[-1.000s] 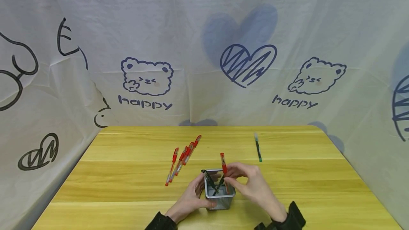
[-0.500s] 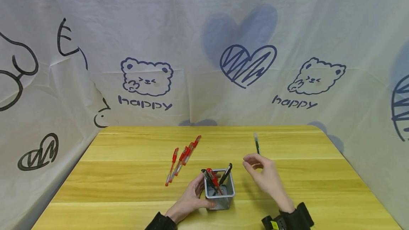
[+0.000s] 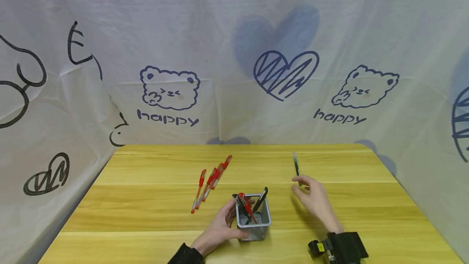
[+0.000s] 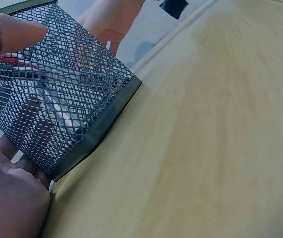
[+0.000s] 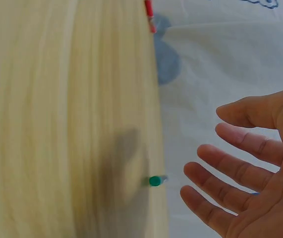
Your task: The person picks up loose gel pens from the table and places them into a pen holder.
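Observation:
My left hand (image 3: 220,229) grips a silver-rimmed mesh pen holder (image 3: 253,234) from its left side, thumb across the near wall. Inside lean a red pen (image 3: 244,203) and dark pens, among them a black pen (image 3: 261,199) at the right corner. The left wrist view shows the mesh wall (image 4: 77,74) close up with pens behind it. Over the table to the right, my right hand (image 3: 316,199) has its fingers spread and holds nothing. Just beyond its fingertips lies a green-ended pen (image 3: 296,164), partly covered by them; its green end (image 5: 155,181) shows in the right wrist view.
Several red pens (image 3: 210,181) lie slanted together on the wooden table (image 3: 146,211), left of and beyond the holder. A white cloth (image 3: 227,105) with printed hearts and bears hangs behind the table's far edge.
My right hand has let go of the red pen in the holder and moved right and away, up to the green-ended pen. My left hand keeps its grip on the holder.

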The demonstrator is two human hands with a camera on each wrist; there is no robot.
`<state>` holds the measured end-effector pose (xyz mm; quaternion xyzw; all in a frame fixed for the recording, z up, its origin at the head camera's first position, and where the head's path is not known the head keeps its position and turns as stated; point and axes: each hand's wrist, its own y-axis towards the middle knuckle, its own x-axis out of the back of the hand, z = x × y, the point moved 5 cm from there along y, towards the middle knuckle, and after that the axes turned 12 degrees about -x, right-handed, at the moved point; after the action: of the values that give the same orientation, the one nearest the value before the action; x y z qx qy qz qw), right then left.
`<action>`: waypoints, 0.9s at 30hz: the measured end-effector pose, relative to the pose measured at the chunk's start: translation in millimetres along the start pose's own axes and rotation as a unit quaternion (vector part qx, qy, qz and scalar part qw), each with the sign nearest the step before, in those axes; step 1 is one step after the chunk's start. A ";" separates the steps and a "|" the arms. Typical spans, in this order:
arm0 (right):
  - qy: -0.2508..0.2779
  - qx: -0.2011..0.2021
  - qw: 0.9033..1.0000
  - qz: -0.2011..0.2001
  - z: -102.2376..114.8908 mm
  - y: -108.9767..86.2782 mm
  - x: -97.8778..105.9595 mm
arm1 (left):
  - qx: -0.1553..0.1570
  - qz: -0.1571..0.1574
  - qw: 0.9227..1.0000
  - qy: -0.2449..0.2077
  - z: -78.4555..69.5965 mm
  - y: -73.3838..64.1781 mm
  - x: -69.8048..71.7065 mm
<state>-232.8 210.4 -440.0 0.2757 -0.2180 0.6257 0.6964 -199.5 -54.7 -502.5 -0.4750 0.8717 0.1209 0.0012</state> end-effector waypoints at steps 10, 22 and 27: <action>-0.058 -0.040 0.997 0.041 -16.0 21.5 -6.2 | 0.029 -0.009 0.999 -0.012 -2.2 -3.1 -1.1; -0.121 -0.074 0.982 0.123 -22.0 45.5 -18.0 | 0.006 -0.002 1.000 0.001 -0.5 -1.5 0.2; -0.145 -0.080 0.978 0.128 -21.2 51.4 -20.3 | 0.008 -0.002 1.000 0.003 -1.0 -1.3 -0.3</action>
<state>-287.1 212.4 -463.4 0.2768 -0.3989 0.6436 0.5916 -198.1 -55.4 -501.7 -0.4766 0.8718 0.1131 0.0028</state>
